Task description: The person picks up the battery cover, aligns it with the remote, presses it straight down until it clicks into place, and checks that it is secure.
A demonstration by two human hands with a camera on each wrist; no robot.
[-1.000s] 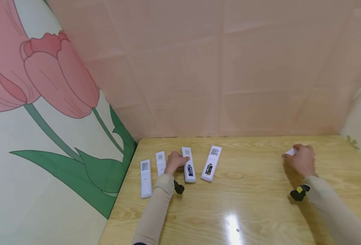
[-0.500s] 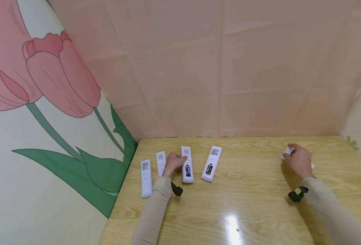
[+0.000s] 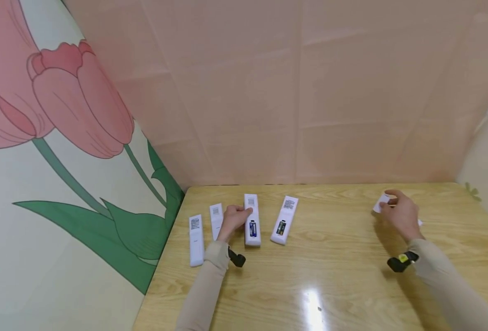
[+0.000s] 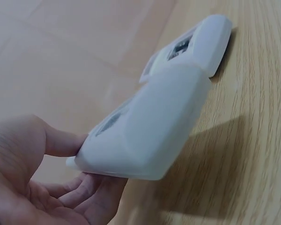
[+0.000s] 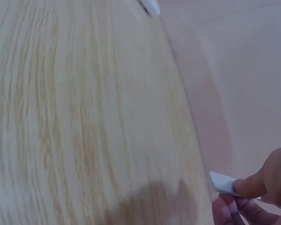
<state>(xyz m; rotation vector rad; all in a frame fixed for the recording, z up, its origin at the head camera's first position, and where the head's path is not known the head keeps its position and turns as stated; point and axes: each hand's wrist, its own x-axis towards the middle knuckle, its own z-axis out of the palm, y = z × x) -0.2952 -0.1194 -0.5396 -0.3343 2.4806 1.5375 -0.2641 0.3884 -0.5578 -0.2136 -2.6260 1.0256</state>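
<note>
The left hand [image 3: 234, 219] pinches a long white plastic remote control [image 3: 253, 239], thumb above and fingers beneath; the left wrist view shows it raised and tilted over the light wood-grain table [image 3: 335, 266]. Its uncovered battery bay, containing blue cylindrical batteries [image 3: 252, 229], faces upward. The right hand [image 3: 403, 218] pinches a small flat white plastic piece [image 3: 380, 203] between thumb and fingers, well apart from the remote control.

Recommended handling:
1. Limit tilt; tipping the bay could spill the batteries.
2. Position the left thumb clear of the bay.
3. Grip the piece lightly, as thin plastic may flex.
4. Maintain clearance from the second white plastic remote control [image 3: 287, 211] just beside; contact could displace it.
</note>
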